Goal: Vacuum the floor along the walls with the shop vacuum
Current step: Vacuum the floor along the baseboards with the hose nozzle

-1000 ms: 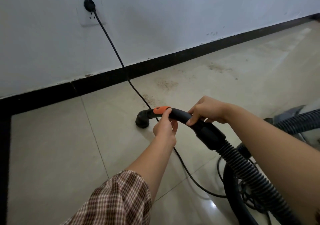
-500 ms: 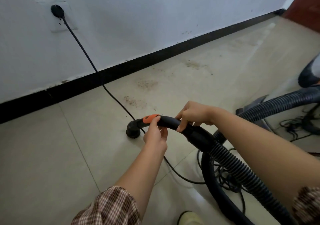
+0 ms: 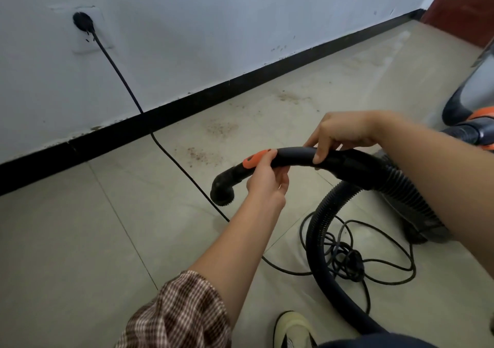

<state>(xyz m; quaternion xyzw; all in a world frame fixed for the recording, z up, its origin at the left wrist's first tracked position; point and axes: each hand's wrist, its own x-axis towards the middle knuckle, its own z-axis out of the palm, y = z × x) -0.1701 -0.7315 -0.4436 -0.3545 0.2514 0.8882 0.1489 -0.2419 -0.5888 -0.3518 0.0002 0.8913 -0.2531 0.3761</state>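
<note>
We hold the curved hose handle [image 3: 294, 156] in both hands, out from the wall [image 3: 213, 26]. Our left hand [image 3: 267, 179] grips its front part, with the fingers curled under the tube and the thumb lying on the orange slider [image 3: 255, 160]. Our right hand [image 3: 339, 133] closes over the tube further back, just ahead of the ribbed hose [image 3: 401, 184]. The nozzle [image 3: 223, 190] points down over the tiled floor [image 3: 80, 240], beside the power cord [image 3: 120, 69] that drops from the socket [image 3: 83, 22]. It seems lifted, though we cannot tell whether it touches the tile. Patches of brown dirt [image 3: 222, 128] lie between the nozzle and the black baseboard [image 3: 240, 85]. The shop vacuum [image 3: 465, 99] stands at our right, and loose cord [image 3: 347, 262] is tangled inside the hose's loop.
</note>
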